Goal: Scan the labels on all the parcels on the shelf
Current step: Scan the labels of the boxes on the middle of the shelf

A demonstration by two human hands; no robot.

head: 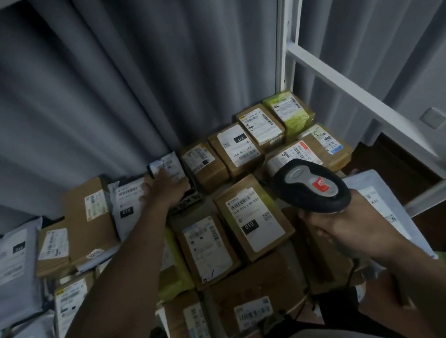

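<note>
Several parcels cover the shelf: brown cardboard boxes such as one labelled 010 [250,217], grey mailer bags [6,273] at the left, and a green-printed box [290,111] at the back right. My left hand [164,186] reaches to the back row and holds a small dark parcel with a white label [166,165], fingers lying over its label. My right hand [350,231] grips the handle of a black and grey barcode scanner [311,185], whose head points toward the boxes at the back right. A cable hangs below the scanner.
Grey curtain folds [113,84] hang right behind the parcels. A white metal shelf upright [287,40] and a diagonal brace [358,102] stand at the right. A white mailer [380,201] lies at the right edge, beyond it a dark floor.
</note>
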